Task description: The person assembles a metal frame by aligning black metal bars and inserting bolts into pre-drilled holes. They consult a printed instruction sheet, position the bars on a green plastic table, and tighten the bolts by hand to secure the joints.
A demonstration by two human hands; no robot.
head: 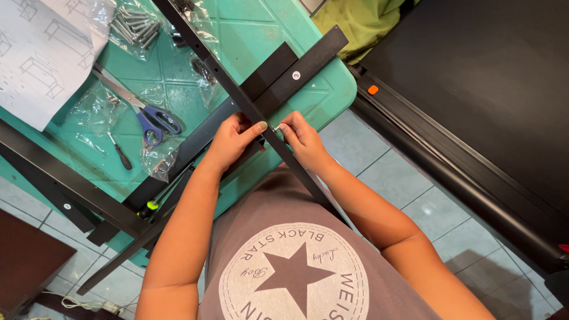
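Slippage risk, we judge: our left hand (232, 141) clamps shut around the long black metal bar (249, 106) over the near edge of the teal plastic table (332, 89), while right hand (303, 139) pinches a small silver fastener (276, 127) against it, which could drop to the tiled floor. On the table beyond the bar, blue-handled scissors (155, 122), bagged screws (135, 26) and black flat panels (296, 68) crowd our working room.

Two hands (234, 142), one pair of scissors (151, 118)

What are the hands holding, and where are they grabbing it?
The left hand grips the thin black metal bar around its middle. The right hand pinches a small silvery piece against the bar.
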